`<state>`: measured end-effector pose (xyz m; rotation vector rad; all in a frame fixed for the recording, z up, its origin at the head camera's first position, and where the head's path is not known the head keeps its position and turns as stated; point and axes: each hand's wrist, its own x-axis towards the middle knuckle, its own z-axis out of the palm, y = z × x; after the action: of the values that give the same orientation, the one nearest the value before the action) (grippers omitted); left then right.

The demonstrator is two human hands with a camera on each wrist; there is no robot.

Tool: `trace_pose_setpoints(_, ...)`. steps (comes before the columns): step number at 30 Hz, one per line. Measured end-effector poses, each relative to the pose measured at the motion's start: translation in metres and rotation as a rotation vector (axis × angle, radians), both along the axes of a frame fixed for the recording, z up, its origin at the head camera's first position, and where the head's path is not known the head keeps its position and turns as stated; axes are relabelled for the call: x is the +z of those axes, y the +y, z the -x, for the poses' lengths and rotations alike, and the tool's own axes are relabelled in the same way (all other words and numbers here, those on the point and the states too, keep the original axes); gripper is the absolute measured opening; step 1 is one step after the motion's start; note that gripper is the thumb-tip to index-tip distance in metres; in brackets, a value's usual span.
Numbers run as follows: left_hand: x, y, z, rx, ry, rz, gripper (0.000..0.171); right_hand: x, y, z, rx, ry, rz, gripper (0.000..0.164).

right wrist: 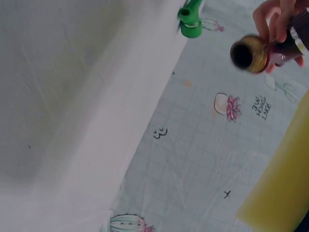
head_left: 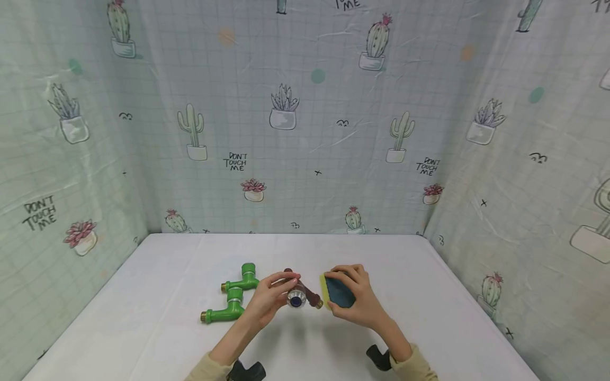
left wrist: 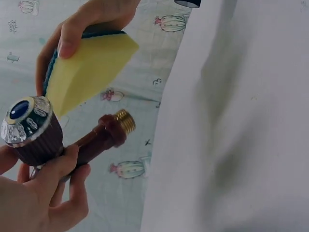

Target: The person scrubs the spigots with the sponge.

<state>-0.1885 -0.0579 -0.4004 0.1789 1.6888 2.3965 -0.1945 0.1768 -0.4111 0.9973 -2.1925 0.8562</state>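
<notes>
My left hand holds up a dark red-brown tap with a brass threaded end and a clear, faceted knob capped in blue. In the left wrist view its fingers curl round the tap just under the knob. My right hand grips a sponge, yellow on one side and dark blue-green on the other. The yellow side faces the tap, close beside the threaded end in the head view. The open mouth of the brass end points toward the right wrist camera.
Two green taps with brass ends lie on the white table, left of my left hand. Black pieces show beside both wrists. A cactus-print curtain closes off the back and both sides.
</notes>
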Motion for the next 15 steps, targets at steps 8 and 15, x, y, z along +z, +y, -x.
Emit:
trace_pose_setpoints(8,-0.007,0.009,-0.003,0.171,-0.049,-0.123,0.023,-0.011,-0.015,-0.003,-0.059,0.055,-0.056,0.054)
trace_pose_setpoints(15,-0.011,0.011,-0.003,0.234,-0.103,-0.14,0.016,-0.011,-0.022,-0.002,-0.097,0.195,-0.082,0.053)
